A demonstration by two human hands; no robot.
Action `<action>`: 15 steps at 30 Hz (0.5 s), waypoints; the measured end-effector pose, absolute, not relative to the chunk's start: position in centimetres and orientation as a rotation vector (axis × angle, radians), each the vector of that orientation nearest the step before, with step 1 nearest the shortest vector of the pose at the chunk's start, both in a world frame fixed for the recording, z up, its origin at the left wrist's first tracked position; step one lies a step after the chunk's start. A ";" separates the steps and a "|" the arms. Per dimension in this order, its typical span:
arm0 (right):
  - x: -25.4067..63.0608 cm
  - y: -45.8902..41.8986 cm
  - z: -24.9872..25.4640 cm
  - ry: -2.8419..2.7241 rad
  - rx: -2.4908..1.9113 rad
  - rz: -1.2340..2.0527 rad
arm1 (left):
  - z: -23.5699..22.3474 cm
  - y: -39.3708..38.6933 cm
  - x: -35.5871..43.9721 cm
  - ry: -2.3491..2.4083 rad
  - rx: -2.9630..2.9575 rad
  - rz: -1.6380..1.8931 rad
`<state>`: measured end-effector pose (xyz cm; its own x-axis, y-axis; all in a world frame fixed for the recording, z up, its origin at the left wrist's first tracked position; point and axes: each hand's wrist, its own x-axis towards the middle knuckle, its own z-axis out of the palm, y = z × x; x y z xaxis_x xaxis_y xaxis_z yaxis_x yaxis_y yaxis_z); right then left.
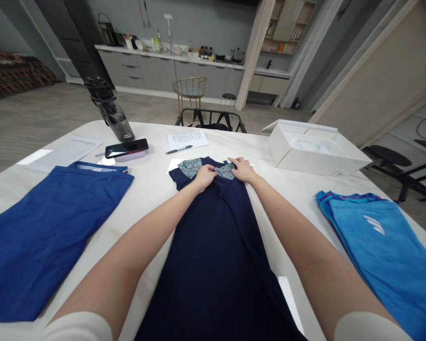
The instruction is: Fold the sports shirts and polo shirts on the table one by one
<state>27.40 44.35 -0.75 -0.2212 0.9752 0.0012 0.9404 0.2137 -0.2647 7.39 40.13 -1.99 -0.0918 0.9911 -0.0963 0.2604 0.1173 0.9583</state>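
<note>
A dark navy shirt (213, 265) with grey-blue patterned shoulder panels lies lengthwise on the white table in front of me. Its right side is folded inward, so part of that side is hidden underneath. My left hand (206, 177) pinches the cloth near the middle of the shoulder area, beside the patterned piece. At the upper right shoulder, my right hand (243, 169) holds the folded edge, its fingers bent over the patterned cloth. Both forearms reach across the shirt from either side.
A folded blue garment (57, 232) lies left, folded light-blue garments (383, 237) right. Farther back on the table (156, 137) are a dark bottle (113, 113), a phone (127, 148), a pen (179, 149), a printed sheet (188, 138) and an open white box (312, 156).
</note>
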 end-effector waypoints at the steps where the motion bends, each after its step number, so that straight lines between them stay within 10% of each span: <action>1: 27.2 44.1 -0.8 -2.328 -1.855 0.286 | -2.2 40.1 7.2 1.509 1.292 1.039; 8: 29.0 43.8 -0.1 -2.210 -1.649 0.119 | 1.3 38.6 9.7 1.074 0.992 1.100; 15: 36.0 42.9 1.1 -1.429 -1.816 0.815 | 4.6 39.3 14.2 0.764 1.170 0.851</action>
